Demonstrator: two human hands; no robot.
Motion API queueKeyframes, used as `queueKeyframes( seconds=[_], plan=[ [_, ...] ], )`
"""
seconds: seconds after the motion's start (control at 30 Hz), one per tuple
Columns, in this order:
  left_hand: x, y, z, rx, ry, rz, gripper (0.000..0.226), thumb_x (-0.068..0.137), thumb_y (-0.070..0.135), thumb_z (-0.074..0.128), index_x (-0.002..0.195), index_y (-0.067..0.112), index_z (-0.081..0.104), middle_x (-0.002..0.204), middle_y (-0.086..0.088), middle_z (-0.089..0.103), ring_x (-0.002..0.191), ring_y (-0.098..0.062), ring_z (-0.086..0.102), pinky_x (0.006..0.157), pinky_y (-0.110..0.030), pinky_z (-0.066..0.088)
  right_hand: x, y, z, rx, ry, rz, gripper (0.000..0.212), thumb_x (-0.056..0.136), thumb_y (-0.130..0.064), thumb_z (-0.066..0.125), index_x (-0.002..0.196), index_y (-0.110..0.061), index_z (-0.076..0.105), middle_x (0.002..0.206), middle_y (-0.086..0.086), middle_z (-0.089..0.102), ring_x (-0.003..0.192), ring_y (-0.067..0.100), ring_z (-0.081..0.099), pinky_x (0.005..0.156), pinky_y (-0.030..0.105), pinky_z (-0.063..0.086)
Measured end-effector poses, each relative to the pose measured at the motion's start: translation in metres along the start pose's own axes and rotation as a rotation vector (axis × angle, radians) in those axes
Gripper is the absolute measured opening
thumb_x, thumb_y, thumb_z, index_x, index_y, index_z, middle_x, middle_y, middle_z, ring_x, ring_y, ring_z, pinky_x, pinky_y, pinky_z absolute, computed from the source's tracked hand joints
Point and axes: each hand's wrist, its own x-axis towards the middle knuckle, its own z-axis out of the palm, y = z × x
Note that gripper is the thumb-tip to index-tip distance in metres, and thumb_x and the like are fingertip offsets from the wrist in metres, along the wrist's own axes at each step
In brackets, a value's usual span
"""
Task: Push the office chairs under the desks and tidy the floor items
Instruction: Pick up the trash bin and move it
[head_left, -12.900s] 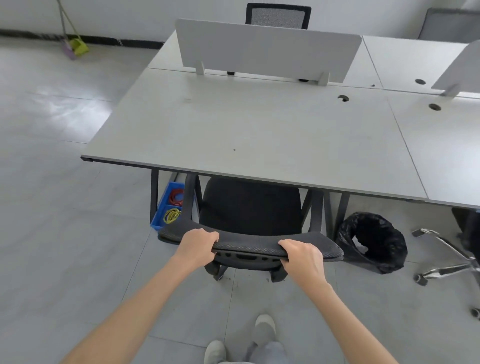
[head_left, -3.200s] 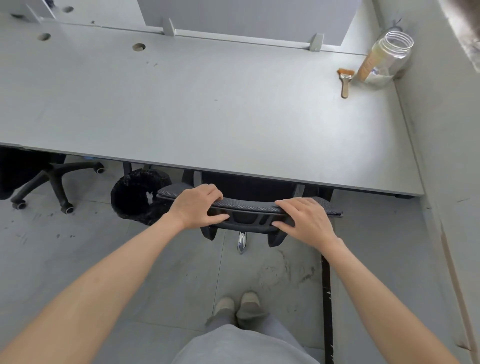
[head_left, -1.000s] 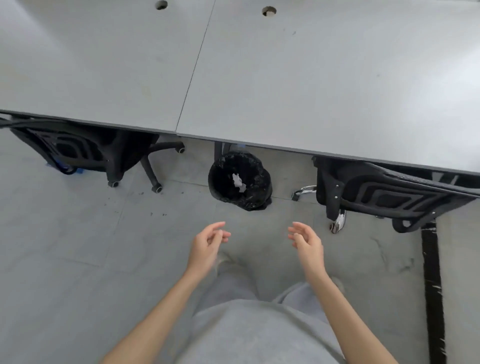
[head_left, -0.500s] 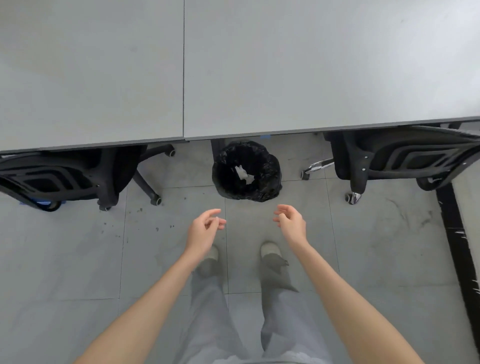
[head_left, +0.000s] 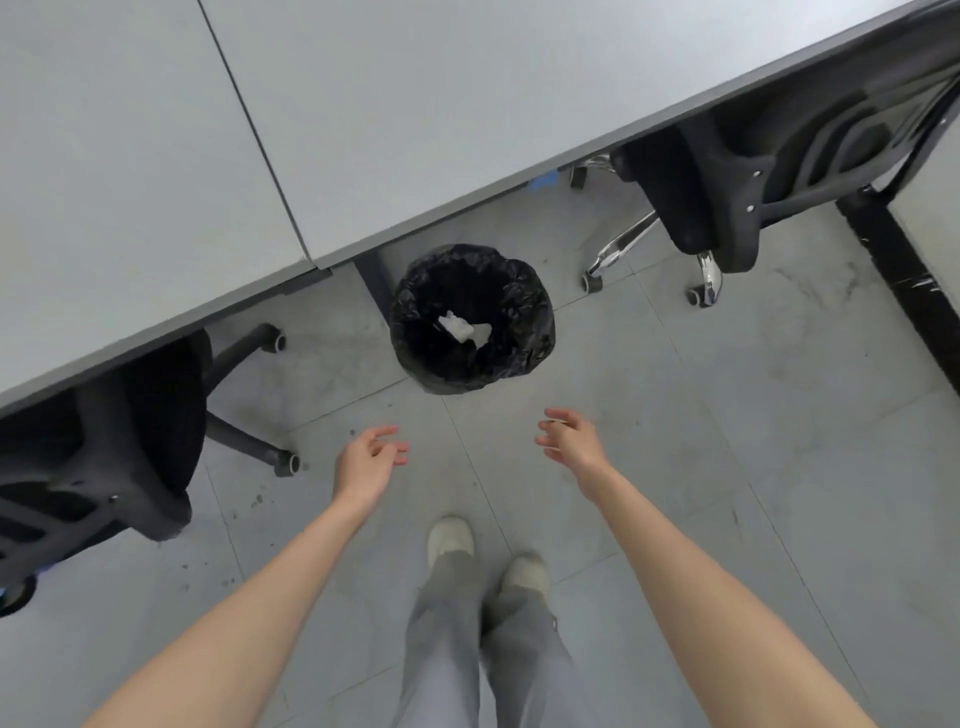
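Legs and shoes: grey trousers and pale shoes at the bottom centre, standing on the tiled floor.
Left hand: held out over the floor, palm inward, fingers loosely spread and slightly curled; it grips nothing and touches nothing.
Right hand: held out level with the left one, fingers apart and slightly bent; empty, clear of every object.
Floor marks: dark specks and scuffs scattered on the tiles near the left chair's base; a black strip runs along the floor at the right edge.
Waste bin: round, lined with a black plastic bag, standing on the floor just beyond the hands, between the two chairs and partly out from under the desk edge, beside a dark desk leg.
Bin contents: one crumpled white scrap lies inside; the rest of the interior is dark.
Left chair: black office chair with black castor legs, seat tucked under the desk edge, backrest outside it.
Right chair: black office chair with chrome castor legs, likewise pushed in against the desk.
Desks: two grey tops joined at a seam, surfaces bare in this view.
Writing and brands: none legible on any item.
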Motion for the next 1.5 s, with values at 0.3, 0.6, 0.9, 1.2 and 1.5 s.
queueKeyframes(
  seconds=[0.3,0.6,0.9,1.2,1.5],
  plan=[
    [0.171,-0.031,0.056,0.109,0.082,0.189,0.024,0.091,0.012,0.047,0.114,0.010,0.054,0.105,-0.005,0.058,0.095,-0.022,0.056,0.075,-0.032,0.045,0.164,0.021,0.046,0.058,-0.003,-0.056,0.045,0.090,-0.017,0.050,0.133,-0.010,0.038,0.113,0.007,0.047,0.098,0.024,0.052,0.094,0.037,0.046],
    [0.296,-0.070,0.112,-0.032,0.132,0.170,0.045,0.090,0.008,0.050,0.133,0.006,0.038,0.132,-0.014,0.051,0.114,-0.033,0.052,0.094,-0.041,0.043,0.295,0.046,0.103,0.437,-0.017,-0.040,0.032,0.090,-0.016,0.055,0.118,-0.001,0.050,0.118,0.019,0.057,0.103,0.035,0.059,0.081,0.041,0.052],
    [0.238,-0.073,0.134,-0.090,0.053,-0.027,0.035,0.088,0.000,0.052,0.122,0.004,0.045,0.092,-0.006,0.057,0.086,-0.028,0.056,0.086,-0.038,0.047,0.224,0.088,0.045,0.351,0.128,-0.128,0.013,0.087,-0.012,0.051,0.100,-0.011,0.053,0.114,0.014,0.059,0.102,0.028,0.061,0.073,0.031,0.055],
    [0.077,-0.010,0.125,0.075,-0.047,-0.016,0.037,0.084,0.002,0.047,0.119,0.011,0.047,0.113,-0.019,0.060,0.084,-0.030,0.060,0.085,-0.044,0.052,0.018,0.105,-0.073,0.305,0.193,-0.022,0.020,0.088,-0.009,0.049,0.105,-0.003,0.058,0.102,0.012,0.063,0.084,0.019,0.062,0.055,0.017,0.054],
    [-0.095,0.066,0.098,0.159,-0.239,-0.005,0.042,0.082,-0.005,0.050,0.120,0.011,0.039,0.089,-0.011,0.056,0.059,-0.017,0.050,0.051,-0.032,0.046,-0.176,0.111,-0.112,0.590,0.512,0.098,0.009,0.085,-0.011,0.052,0.091,-0.011,0.059,0.105,0.017,0.065,0.086,0.024,0.061,0.075,0.037,0.056]
  ],
)
